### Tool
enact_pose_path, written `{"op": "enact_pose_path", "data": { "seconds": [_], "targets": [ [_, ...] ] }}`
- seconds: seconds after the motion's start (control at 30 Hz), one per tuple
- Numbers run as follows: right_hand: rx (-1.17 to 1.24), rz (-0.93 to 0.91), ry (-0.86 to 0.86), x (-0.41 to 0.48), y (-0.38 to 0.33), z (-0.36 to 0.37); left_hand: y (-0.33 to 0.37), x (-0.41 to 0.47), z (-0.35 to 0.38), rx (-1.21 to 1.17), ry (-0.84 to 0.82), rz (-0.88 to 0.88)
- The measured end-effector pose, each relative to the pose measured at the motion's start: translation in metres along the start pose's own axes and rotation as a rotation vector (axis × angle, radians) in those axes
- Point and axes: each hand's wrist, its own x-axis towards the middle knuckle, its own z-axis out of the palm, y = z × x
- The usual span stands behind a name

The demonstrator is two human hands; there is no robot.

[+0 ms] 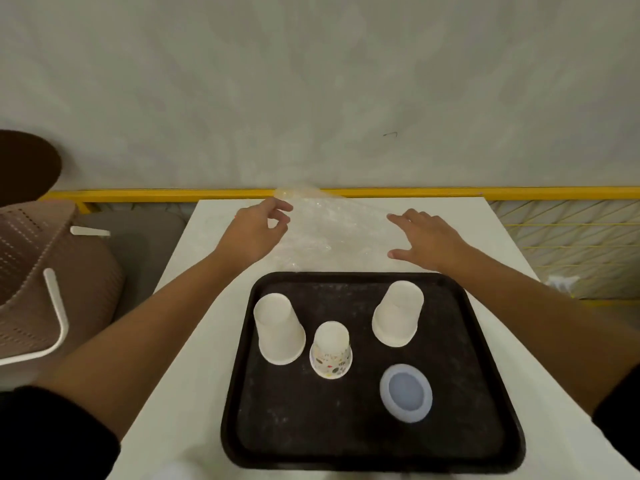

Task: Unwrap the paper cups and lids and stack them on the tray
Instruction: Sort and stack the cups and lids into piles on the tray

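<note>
Only the head view here, looking down at a white tabletop [214, 306] with a black tray [485, 393] near the front edge.

On the tray: two plain white cups [278, 329] and [398, 313] upside down, standing apart, a smaller patterned cup [331, 349] upside down just beside the left one, and a bluish lid [407, 393] lying flat toward the front right. So everything's out of the wrap but nothing is nested yet, by the look of it.

Behind the tray is the clear wrap [332, 230], crumpled and spread flat on the tabletop. The left hand [258, 230] has thumb and forefinger pinched on the wrap's left edge, near the far corner. The right hand [426, 240] is spread wide over the wrap's right side, gripping nothing; can't tell if the palm is actually touching the plastic or just above it.

My guess is the step is clearing the wrap away. If it were me: gather it with both hands into a ball rather than dragging it by one corner, since thin film like that catches on things and the cups are light enough to tip. Pull it away from the tray, not over it. Then nest the two white cups, which look the same size; the small one likely goes on its own.
</note>
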Motion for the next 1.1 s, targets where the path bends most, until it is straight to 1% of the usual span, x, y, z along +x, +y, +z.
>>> {"op": "enact_pose_path", "data": {
  "seconds": [0.17,0.27,0.33,0.43,0.67,0.87,0.97,1.1],
  "targets": [
    [0.122,0.063,0.091,-0.051,-0.011,-0.018,0.013,-0.040,-0.020,-0.022,-0.045,0.115],
    [0.291,0.134,0.144,-0.087,-0.018,-0.025,0.020,-0.066,-0.030,-0.080,-0.102,0.183],
    [0.403,0.182,0.188,-0.113,-0.024,-0.028,0.024,-0.083,-0.035,-0.132,-0.159,0.223],
    [0.493,0.258,0.243,-0.152,-0.032,-0.029,0.026,-0.106,-0.037,-0.174,-0.262,0.260],
    [0.620,0.429,0.347,-0.247,-0.056,-0.028,0.033,-0.143,-0.027,-0.238,-0.505,0.376],
    [0.758,0.636,0.423,-0.322,-0.062,-0.013,0.061,-0.162,-0.012,-0.268,-0.657,0.475],
    [0.837,0.702,0.412,-0.354,-0.056,0.001,0.077,-0.166,-0.012,-0.307,-0.671,0.506],
    [0.898,0.769,0.301,-0.385,-0.045,0.024,0.093,-0.170,-0.010,-0.310,-0.683,0.541]
  ]
}}
